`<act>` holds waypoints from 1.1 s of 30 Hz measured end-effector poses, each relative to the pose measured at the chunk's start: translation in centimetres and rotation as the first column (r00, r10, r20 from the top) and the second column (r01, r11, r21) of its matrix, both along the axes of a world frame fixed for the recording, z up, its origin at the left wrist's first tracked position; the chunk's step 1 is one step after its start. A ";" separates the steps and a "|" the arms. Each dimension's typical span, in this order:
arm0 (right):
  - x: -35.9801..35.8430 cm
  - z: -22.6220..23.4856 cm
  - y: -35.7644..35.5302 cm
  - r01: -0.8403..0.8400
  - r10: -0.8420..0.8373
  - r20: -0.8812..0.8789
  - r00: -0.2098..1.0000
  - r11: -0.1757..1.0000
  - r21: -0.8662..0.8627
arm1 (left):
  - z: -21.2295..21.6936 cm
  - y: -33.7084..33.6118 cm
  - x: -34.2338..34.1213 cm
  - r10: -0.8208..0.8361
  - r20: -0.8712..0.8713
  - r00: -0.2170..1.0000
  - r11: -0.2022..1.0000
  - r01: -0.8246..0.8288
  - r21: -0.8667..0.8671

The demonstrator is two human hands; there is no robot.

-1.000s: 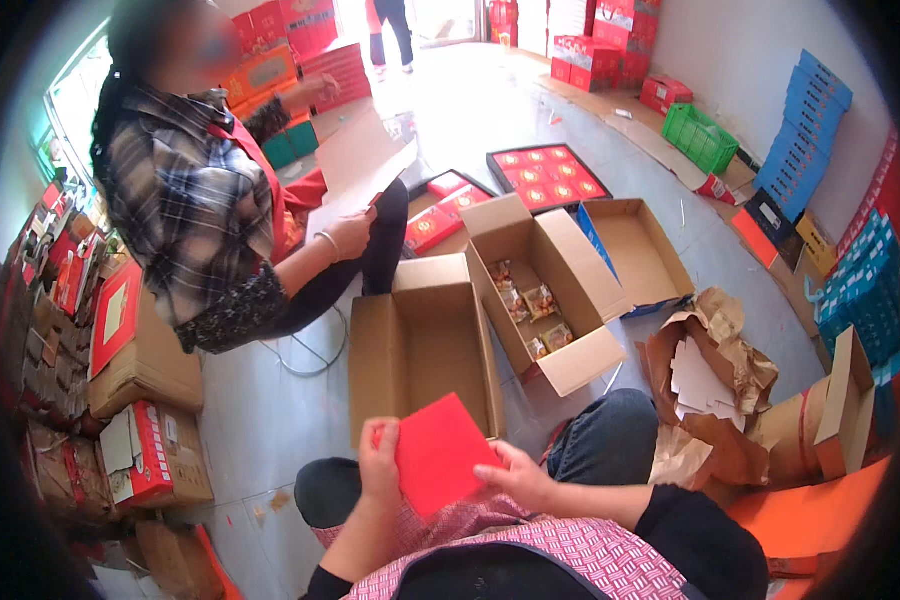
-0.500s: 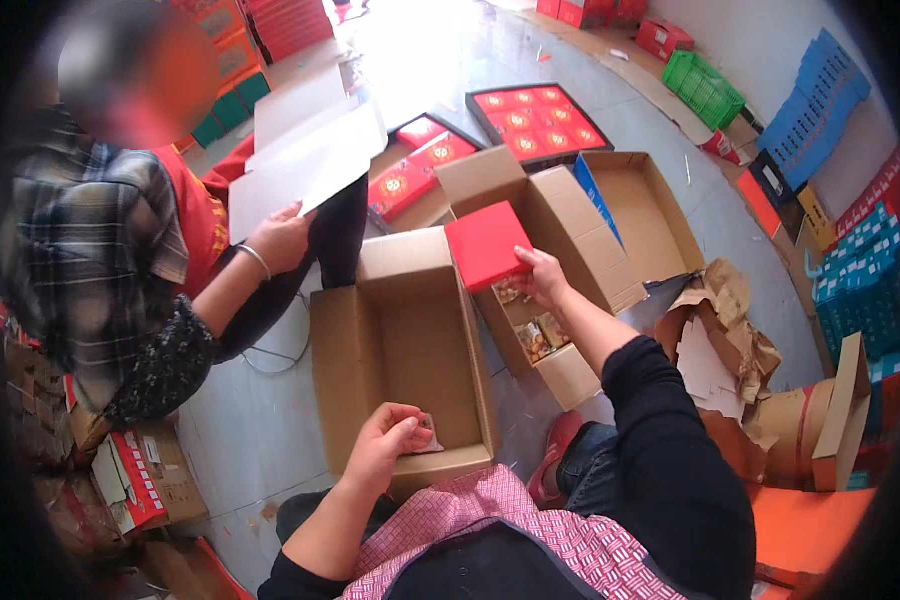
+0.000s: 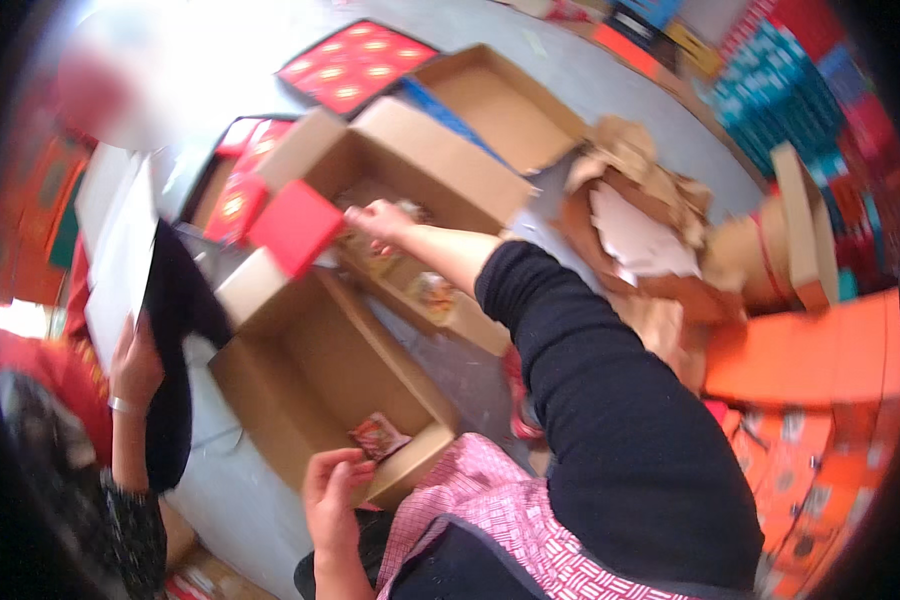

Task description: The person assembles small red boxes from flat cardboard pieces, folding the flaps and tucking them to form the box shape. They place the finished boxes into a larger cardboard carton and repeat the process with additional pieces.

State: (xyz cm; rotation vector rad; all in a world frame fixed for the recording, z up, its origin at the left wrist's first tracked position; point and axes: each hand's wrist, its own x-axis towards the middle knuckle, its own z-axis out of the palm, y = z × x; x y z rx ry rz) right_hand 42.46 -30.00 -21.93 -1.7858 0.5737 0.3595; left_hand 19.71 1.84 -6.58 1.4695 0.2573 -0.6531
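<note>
A red square box (image 3: 298, 228) is beside an outstretched right hand (image 3: 385, 222), over the flaps between a nearer carton (image 3: 270, 375) and a farther carton (image 3: 445, 150), both open. The right hand's fingers are drawn in at the box's edge, but blur leaves it unclear whether they grip it. The left hand (image 3: 332, 490), loosely curled with nothing visible in it, is just beside a small packet (image 3: 378, 437) in the nearer carton. The box looks light, its card smooth, perhaps slippery, stiff yet easily dented at the corners; opposite sides offer the safest hold. The packet appears soft, possibly with breakable contents, best pinched at its margin. Its print and the pale marks on patterned boxes (image 3: 345, 97) beyond are too blurred to read; the red box shows no lettering.
</note>
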 end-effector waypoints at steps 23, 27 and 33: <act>-32.5 -12.8 -36.4 0.374 -0.638 -0.322 0.699 0.711 -0.596 | -8.3 -5.8 -5.2 0.004 -0.503 0.864 0.962 0.135 0.239; -23.6 -10.3 -29.0 0.829 -0.387 0.821 0.420 0.531 -0.174 | -6.5 -3.9 -4.6 0.098 -0.296 0.950 0.993 -0.115 -0.039; -15.1 -0.8 -12.7 0.141 -0.033 0.558 0.829 0.979 -0.151 | -6.1 -6.2 -1.8 0.287 -0.207 0.935 0.958 -0.278 0.071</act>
